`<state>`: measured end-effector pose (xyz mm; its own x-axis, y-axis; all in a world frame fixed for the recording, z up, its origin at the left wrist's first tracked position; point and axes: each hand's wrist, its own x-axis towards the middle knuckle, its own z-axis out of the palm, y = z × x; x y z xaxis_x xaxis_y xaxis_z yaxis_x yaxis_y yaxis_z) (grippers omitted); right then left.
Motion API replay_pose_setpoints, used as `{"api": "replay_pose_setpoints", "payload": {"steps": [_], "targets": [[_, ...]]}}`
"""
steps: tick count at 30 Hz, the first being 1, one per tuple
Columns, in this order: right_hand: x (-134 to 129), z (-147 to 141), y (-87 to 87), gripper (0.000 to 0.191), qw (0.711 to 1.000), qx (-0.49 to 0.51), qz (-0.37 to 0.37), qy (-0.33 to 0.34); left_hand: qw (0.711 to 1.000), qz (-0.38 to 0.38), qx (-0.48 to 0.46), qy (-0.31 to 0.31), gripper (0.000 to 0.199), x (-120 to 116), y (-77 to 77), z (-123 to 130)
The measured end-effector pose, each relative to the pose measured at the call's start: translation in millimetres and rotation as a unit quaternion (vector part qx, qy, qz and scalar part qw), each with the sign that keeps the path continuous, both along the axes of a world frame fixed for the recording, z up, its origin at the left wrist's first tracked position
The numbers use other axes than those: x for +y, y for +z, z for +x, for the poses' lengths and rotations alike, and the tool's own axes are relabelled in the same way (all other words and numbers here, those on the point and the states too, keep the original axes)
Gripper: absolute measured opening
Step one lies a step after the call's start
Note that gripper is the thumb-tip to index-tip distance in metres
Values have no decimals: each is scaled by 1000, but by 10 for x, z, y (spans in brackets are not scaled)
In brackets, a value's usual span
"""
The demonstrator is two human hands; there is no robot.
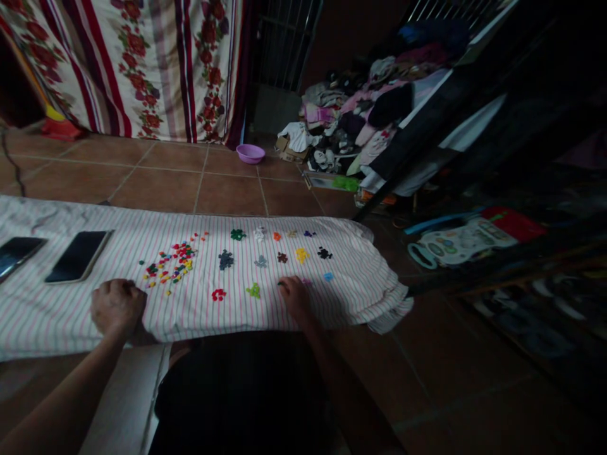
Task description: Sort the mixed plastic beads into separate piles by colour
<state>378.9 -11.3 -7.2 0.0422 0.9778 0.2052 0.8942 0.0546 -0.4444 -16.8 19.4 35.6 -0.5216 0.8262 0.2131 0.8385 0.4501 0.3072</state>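
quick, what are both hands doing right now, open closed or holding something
left hand: curled; whether it holds anything can't be told
right hand: fingers close together, small dark piece at the tips; grip unclear

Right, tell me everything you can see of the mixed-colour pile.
The mixed-colour pile is a loose scatter of tiny pieces, including red, yellow, green and orange, perhaps plastic; their exact shapes are too small to tell. It lies on the striped cloth, a few pieces trailing off its far right. The left hand is beside it, not touching.
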Motion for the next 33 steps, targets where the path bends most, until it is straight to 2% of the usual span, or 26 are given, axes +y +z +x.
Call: {"api": "replay_pose_setpoints", "payload": {"steps": [5, 8, 11, 15, 20, 23, 26, 30, 33], "targets": [[2, 26, 10, 23, 999, 32, 17, -9, 1000, -5, 1, 2, 32, 1, 18, 8], [26, 86, 84, 17, 997, 72, 17, -18, 1000, -11, -1, 1, 31, 4, 36, 14], [172, 83, 183, 16, 996, 90, 18, -18, 1000, -18, 5, 2, 32, 9, 45, 13], [622, -132, 281, 18, 994, 103, 38, 23, 1000, -14, 6, -9, 33, 18, 18, -3], [1345, -643, 362, 27, 995, 78, 19, 65, 1000, 5, 26, -10, 28, 45, -57, -35], [1697, -910, 411, 30, 997, 49, 0, 65, 999, 7, 36, -13, 26, 54, -96, -58], [1918, -1067, 442, 30, 998, 22, -26, 61, 999, 22, 41, -24, 25, 56, -138, -85], [1944, -1069, 440, 31, 996, 19, -23, 79, 998, 32, 40, -20, 24, 65, -189, -116], [1729, -903, 396, 31, 995, 45, 33, 84, 999, 30, 32, -17, 25, 70, -200, -121]]}}
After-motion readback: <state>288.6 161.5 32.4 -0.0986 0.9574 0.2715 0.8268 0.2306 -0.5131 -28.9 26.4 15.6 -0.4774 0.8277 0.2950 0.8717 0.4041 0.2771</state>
